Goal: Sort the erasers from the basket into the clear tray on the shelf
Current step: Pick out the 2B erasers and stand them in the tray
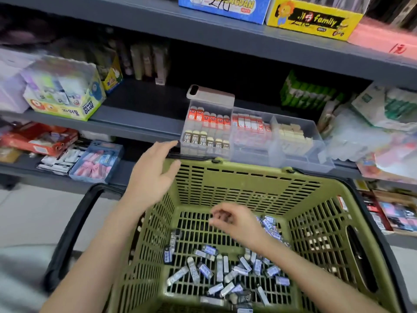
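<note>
Two hands: both are seen coming in from the bottom edge on bare forearms, and it's all a bit blurry tbh.
Left hand [155, 175]: held up over the far-left corner of the basket with fingers straight and spread, so the grip is wide and nothing is held. The fingertips are just beside the left wall of the clear tray; contact can't be told.
Right hand [234, 220]: held low inside the basket, above its floor, with fingers curled in toward the thumb. The grip is narrow but smeared by blur, so whether an eraser is pinched can't be told.
Basket [248, 190]: green slotted plastic, with a black handle [70, 231] folded down on the left side, placed right up against the shelf edge.
Loose erasers [216, 269]: lots are scattered over the basket floor, mostly in the near half and along the right side, in blue-white and dark sleeves, lying every which way.
Clear tray [320, 154]: set on the front edge of the middle shelf [140, 129], just behind the basket's far rim, and split into compartments.
Tray contents: red-sleeved erasers [209, 118] are lined upright at the back of the left compartment, with 2B erasers [203, 140] in front of them. More red-and-white ones are packed in the middle compartment, and cream erasers [293, 136] in the right one.
Pinkish case [211, 94]: laid flat across the top of the left compartment.
Shelf neighbours: a Power Glue box [67, 96] is seen well to the left on the same shelf, and green packs [309, 91] at the back right. A blue box [223, 7] and a yellow box [313, 19] are on the shelf above.
</note>
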Available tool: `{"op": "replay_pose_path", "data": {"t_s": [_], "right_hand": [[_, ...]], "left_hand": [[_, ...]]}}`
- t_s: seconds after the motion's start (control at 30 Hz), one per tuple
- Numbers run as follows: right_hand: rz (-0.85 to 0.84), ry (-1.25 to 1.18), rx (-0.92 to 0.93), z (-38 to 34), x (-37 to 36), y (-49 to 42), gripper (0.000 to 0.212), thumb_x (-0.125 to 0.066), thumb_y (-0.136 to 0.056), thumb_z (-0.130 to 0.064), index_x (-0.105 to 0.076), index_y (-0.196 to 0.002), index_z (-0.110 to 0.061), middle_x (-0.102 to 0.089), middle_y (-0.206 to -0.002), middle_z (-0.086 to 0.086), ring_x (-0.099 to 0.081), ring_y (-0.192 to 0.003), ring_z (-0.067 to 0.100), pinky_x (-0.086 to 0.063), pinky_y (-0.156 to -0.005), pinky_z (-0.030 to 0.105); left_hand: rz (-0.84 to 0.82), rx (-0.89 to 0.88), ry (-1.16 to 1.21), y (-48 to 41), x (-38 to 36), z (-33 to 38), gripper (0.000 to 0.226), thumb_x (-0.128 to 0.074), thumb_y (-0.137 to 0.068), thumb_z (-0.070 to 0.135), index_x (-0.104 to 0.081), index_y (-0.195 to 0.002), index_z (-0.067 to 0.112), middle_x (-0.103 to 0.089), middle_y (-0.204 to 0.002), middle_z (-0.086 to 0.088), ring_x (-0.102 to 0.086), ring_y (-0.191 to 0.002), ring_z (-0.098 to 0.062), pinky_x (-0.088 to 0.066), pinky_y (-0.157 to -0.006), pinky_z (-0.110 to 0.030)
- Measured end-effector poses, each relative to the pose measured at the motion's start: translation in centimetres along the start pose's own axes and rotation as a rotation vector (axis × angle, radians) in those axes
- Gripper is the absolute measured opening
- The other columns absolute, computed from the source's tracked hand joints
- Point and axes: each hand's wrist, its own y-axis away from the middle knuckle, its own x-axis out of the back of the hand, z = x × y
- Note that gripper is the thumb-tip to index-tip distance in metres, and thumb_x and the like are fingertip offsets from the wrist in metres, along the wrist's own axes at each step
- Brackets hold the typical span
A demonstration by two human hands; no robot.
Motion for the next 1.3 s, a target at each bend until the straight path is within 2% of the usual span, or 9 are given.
{"op": "replay_pose_path", "data": {"t_s": [0.2, 0.47, 0.67, 0.8, 0.87, 0.97, 1.03, 1.17, 1.3], "right_hand": [[-0.281, 0.447, 0.246, 2.0, -9.5, -3.6, 0.060, -0.067, -0.081, -0.040, -0.047, -0.134, -0.022, -0.045, -0.141, 0.001, -0.037, -0.128, 0.019, -0.031, -0.109, 0.036], [-0.266, 0.790, 0.424, 4.4, -12.2, -5.4, 0.030, -0.063, -0.084, -0.036, -0.062, -0.111, -0.024, -0.059, -0.112, -0.003, -0.044, -0.111, 0.019, -0.030, -0.096, 0.035], [-0.028, 0.395, 0.060, 5.2, -7.7, -3.6, 0.030, -0.065, -0.081, -0.045, -0.066, -0.109, -0.033, -0.060, -0.112, -0.011, -0.045, -0.109, 0.013, -0.032, -0.095, 0.033], [-0.029, -0.633, 0.067, 0.6, -4.8, -1.6, 0.019, -0.071, -0.081, -0.015, -0.074, -0.092, -0.031, -0.071, -0.094, -0.002, -0.061, -0.090, 0.008, -0.050, -0.083, 0.025], [-0.079, -0.871, 0.121, -1.1, -4.3, -0.7, 0.021, -0.066, -0.082, -0.008, -0.074, -0.090, -0.025, -0.072, -0.091, -0.002, -0.064, -0.085, 0.007, -0.050, -0.076, 0.018], [-0.055, -0.953, 0.146, -2.1, -4.7, -0.1, 0.021, -0.069, -0.079, -0.016, -0.072, -0.097, -0.025, -0.070, -0.085, -0.004, -0.062, -0.077, 0.006, -0.049, -0.069, 0.020], [-0.029, -0.750, 0.139, -1.4, -5.6, 0.2, 0.026, -0.073, -0.075, -0.024, -0.067, -0.098, -0.035, -0.067, -0.081, -0.009, -0.060, -0.076, 0.003, -0.050, -0.071, 0.020], [-0.240, 0.405, 0.088, 2.9, -8.5, 0.3, 0.054, -0.063, -0.076, -0.058, -0.056, -0.118, -0.025, -0.063, -0.111, -0.005, -0.056, -0.104, 0.011, -0.051, -0.086, 0.034], [-0.329, 0.770, 0.023, 5.4, -11.5, 0.4, 0.072, -0.052, -0.075, -0.072, -0.052, -0.116, -0.014, -0.058, -0.112, 0.006, -0.051, -0.108, 0.025, -0.047, -0.075, 0.032]], "left_hand": [[-0.067, -0.050, -0.179, 5.5, 1.0, -1.8, 0.045, -0.059, -0.092, 0.020, -0.051, -0.136, 0.015, -0.035, -0.151, -0.002, -0.023, -0.144, -0.026, -0.019, -0.113, -0.036], [-0.040, -0.056, -0.259, 6.6, 1.1, -2.0, 0.034, -0.064, -0.088, 0.015, -0.063, -0.122, 0.011, -0.052, -0.138, -0.009, -0.036, -0.136, -0.034, -0.026, -0.111, -0.045], [0.038, -0.248, -0.380, 7.3, 0.6, -0.8, 0.023, -0.074, -0.075, 0.006, -0.073, -0.098, 0.007, -0.062, -0.121, -0.018, -0.049, -0.124, -0.042, -0.027, -0.109, -0.060], [-0.137, -0.058, -0.101, 8.0, -2.0, 2.2, 0.046, -0.051, -0.093, 0.037, -0.049, -0.137, 0.024, -0.041, -0.147, 0.000, -0.029, -0.142, -0.023, -0.013, -0.115, -0.035], [-0.273, 0.093, 0.107, 7.7, -3.2, 2.7, 0.050, -0.044, -0.097, 0.037, -0.033, -0.145, 0.030, -0.039, -0.149, 0.006, -0.035, -0.136, -0.011, -0.023, -0.107, -0.021], [-0.240, 0.156, 0.383, 7.1, -3.5, 3.0, 0.041, -0.044, -0.100, 0.021, -0.042, -0.140, 0.027, -0.052, -0.138, 0.002, -0.051, -0.119, -0.006, -0.039, -0.098, -0.017], [-0.154, 0.184, 0.442, 6.9, -3.2, 2.9, 0.037, -0.044, -0.100, 0.021, -0.046, -0.136, 0.024, -0.058, -0.130, 0.003, -0.057, -0.109, -0.006, -0.047, -0.092, -0.022], [-0.011, 0.388, 0.745, 5.9, -2.1, 1.9, 0.022, -0.041, -0.101, 0.016, -0.053, -0.120, 0.018, -0.064, -0.095, -0.003, -0.066, -0.081, -0.015, -0.055, -0.068, -0.026], [0.034, 0.647, 1.010, 5.3, -1.3, 1.3, 0.018, -0.044, -0.099, 0.008, -0.060, -0.101, 0.015, -0.061, -0.074, -0.005, -0.059, -0.051, -0.006, -0.037, -0.040, -0.016]]}}
